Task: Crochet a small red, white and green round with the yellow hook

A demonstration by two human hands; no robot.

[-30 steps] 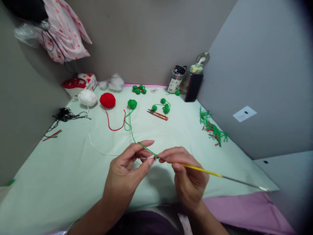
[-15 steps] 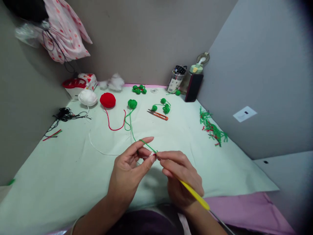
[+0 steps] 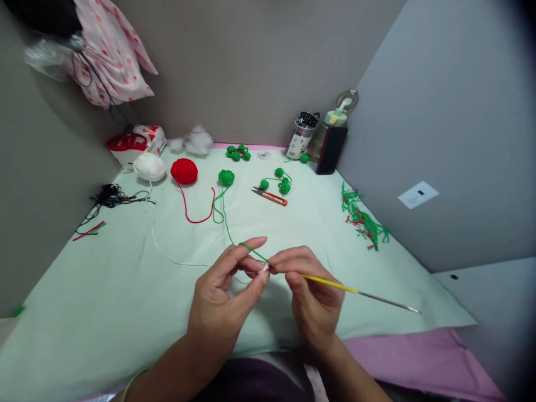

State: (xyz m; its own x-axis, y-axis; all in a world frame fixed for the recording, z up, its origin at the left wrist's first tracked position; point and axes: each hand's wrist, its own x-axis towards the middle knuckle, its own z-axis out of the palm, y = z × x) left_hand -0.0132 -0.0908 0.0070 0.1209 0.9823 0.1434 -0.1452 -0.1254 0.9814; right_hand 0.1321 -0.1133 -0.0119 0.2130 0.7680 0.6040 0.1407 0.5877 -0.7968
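Between thumb and fingers, my left hand (image 3: 221,296) pinches a small white crochet piece (image 3: 265,268) that is partly hidden by the fingertips. Green yarn (image 3: 255,251) passes over my left index finger to the piece, coming from a green yarn ball (image 3: 226,178). My right hand (image 3: 316,296) grips a crochet hook (image 3: 330,283) with a yellow handle; its far metal end points to the right, and its working end meets the piece at the left fingertips. White yarn (image 3: 180,263) trails from my left hand toward a white yarn ball (image 3: 149,167).
A red yarn ball (image 3: 184,171) and orange thread snips (image 3: 271,197) lie beyond my hands. Small green balls (image 3: 285,185) sit near the snips. Green and red yarn scraps (image 3: 364,220) lie at right, black yarn (image 3: 111,196) at left. A phone (image 3: 332,150) leans at the back.
My right hand has turned, swinging the hook's far end up and to the right from its earlier downward slant. My left hand keeps its pinch on the crochet piece, nearly in place.
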